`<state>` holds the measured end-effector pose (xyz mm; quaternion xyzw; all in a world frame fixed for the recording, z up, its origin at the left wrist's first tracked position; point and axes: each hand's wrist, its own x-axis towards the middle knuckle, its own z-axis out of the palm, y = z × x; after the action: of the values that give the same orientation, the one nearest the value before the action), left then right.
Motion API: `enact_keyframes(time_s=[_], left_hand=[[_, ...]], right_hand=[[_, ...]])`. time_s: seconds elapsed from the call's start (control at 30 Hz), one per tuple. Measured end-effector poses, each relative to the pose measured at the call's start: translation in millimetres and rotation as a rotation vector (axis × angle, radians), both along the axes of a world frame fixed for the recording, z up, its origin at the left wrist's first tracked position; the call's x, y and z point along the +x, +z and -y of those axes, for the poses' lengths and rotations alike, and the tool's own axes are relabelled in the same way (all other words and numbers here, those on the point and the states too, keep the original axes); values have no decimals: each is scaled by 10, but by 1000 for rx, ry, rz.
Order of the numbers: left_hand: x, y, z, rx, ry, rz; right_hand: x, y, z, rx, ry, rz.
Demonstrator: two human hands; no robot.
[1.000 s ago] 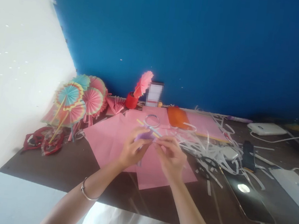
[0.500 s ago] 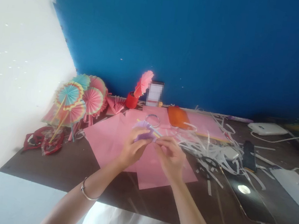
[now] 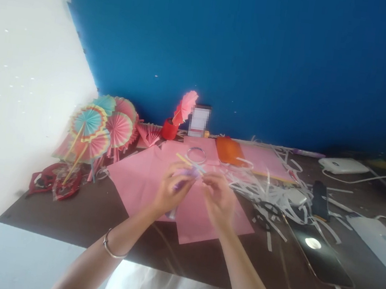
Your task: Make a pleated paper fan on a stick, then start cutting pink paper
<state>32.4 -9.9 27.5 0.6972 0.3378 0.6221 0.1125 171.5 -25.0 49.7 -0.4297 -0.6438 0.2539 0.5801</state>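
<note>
My left hand is closed around a small folded piece of purple paper. Close to the paper's right side is my right hand, its fingers bent and smeared by motion. Whether they touch the paper I cannot tell. Just beyond the hands lie a yellow stick, a pale blue stick and a clear ring that looks like a tape roll. Under the hands, overlapping pink paper sheets cover the middle of the table.
Pleated paper fans stand at the left, by a red bundle. A pink fan rises from a red cup. Orange paper, white paper strips, a phone and a white device lie rightward.
The purple paper has been drawn down into my left hand and shows less. My right hand has shifted slightly and its fingers have moved off the spot where they pinched the paper.
</note>
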Motion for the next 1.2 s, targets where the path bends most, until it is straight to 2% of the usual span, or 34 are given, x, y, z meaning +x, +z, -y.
enact_keyframes(time_s=[0.13,0.23,0.37,0.43,0.57,0.73,0.83,0.97,1.07,1.2], left_hand=[[-18,24,-12,-98,-99,-34],[-52,-8,-43,-221,-92,-23],[-78,-147,-62,-411,-142,-35],[-64,-231,-59,-496,-171,-58],[-14,-339,-84,-633,-150,-34],[10,-360,-188,-595,-161,142],[7,-353,-230,-548,-128,193],[-10,-284,-227,-538,-93,226],[-32,-207,-199,-592,-130,208],[-62,-172,-190,-648,-179,206]], right_hand=[[7,-50,-26,28,-72,26],[62,-108,-82,18,-256,-146],[145,-153,-174,-22,-448,-337],[165,-162,-204,-26,-463,-375],[172,-179,-238,-83,-378,-567],[198,-175,-280,-136,-324,-731],[234,-182,-305,-164,-328,-715],[270,-222,-327,-219,-425,-538],[265,-277,-348,-217,-420,-434],[260,-347,-382,-131,-454,-320]])
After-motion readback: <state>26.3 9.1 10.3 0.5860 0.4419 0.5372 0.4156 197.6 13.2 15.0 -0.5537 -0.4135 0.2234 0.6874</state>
